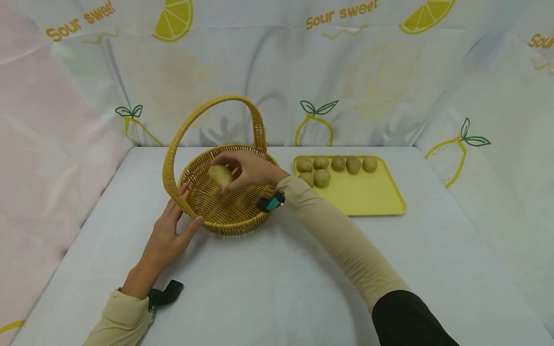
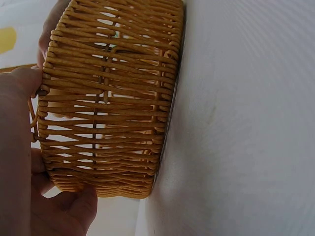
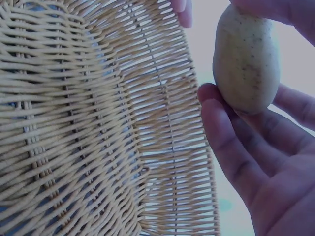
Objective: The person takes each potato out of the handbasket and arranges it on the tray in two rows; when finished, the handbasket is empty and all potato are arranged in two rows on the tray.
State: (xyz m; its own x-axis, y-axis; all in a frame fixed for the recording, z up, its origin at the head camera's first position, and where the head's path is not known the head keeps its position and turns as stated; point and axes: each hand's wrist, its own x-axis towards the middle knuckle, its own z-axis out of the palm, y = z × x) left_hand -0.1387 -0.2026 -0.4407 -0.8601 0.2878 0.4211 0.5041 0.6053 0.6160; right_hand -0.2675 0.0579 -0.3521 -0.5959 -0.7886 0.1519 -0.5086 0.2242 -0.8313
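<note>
A potato (image 1: pixel 220 176) is pinched between the thumb and fingers of my right hand (image 1: pixel 255 168), over the inside of a woven wicker basket (image 1: pixel 229 228). Up close in the right wrist view, the potato (image 3: pixel 247 61) is pale, oval and dark-specked, held near the basket's woven wall (image 3: pixel 162 98). My left hand (image 1: pixel 166 238) holds the basket's near left side by the foot of its handle, thumb on the rim and fingers around the outside. The left wrist view shows the basket's outer wall (image 2: pixel 108 113) standing on the tabletop.
To the right of the basket lies a yellow tray (image 1: pixel 368 197) with several potatoes (image 1: pixel 322 178) along its far and left parts. The basket's tall arched handle (image 1: pixel 173 144) rises at its left and back. A white cloth with lemon prints (image 1: pixel 277 72) hangs behind the table.
</note>
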